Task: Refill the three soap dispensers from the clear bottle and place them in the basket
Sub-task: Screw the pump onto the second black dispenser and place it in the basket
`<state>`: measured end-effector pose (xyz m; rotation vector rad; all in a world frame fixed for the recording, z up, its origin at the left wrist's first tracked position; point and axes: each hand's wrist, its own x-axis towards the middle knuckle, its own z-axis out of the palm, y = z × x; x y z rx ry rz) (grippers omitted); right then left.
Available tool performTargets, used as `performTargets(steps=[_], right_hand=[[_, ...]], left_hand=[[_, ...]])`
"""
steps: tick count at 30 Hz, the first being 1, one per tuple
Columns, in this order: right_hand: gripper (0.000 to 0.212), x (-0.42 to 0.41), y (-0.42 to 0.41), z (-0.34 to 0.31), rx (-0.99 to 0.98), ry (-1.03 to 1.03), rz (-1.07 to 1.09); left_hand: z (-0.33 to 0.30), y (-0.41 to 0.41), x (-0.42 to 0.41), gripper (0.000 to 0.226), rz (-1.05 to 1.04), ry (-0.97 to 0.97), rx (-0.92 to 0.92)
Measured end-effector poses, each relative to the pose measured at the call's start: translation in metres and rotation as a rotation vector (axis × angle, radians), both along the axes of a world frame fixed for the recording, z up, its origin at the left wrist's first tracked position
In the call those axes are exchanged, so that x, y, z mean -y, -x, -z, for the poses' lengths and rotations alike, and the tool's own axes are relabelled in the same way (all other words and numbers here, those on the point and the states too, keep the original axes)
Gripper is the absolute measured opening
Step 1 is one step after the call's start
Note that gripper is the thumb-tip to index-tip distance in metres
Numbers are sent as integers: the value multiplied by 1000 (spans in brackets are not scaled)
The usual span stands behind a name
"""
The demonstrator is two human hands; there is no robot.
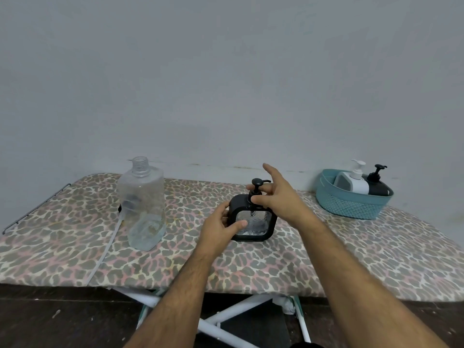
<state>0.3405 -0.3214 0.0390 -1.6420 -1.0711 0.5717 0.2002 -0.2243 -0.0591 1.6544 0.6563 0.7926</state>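
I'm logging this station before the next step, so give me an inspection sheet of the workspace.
Surface: leopard-print ironing board, on a white folding frame.
Job's things: clear bottle uncapped, little liquid left; square black dispenser upright mid-board; white dispenser and dark dispenser in the teal basket.
Clutter: nothing seen.
Grippers: left hand grips the square dispenser's side; right hand pinches its pump collar.
Cables: white cord past the bottle.
Surroundings: plain grey wall, dark floor.

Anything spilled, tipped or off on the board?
No spill shows. The clear bottle stands uncapped, nearly empty, and looks tilted, though the wide lens may cause that. The two dispensers in the basket lean rather than stand. The square black dispenser is upright between both hands.
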Motion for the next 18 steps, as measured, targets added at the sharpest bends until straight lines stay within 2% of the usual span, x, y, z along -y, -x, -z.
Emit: performTargets(steps=[4,10,14,18], right_hand=[[93,0,-8,-2,15,20,-69],[84,-1,-9,2,89,8,-35],[78,-1,-3,7,178,4,81],[61,-5,20,17,282,-40,299]], left_hand=[[1,-1,0,65,-2,-20,5],[1,0,0,61,-3,-12,9],[-1,-1,2,63,-6,-19,7],[-1,-1,2,64,-20,-35,0]])
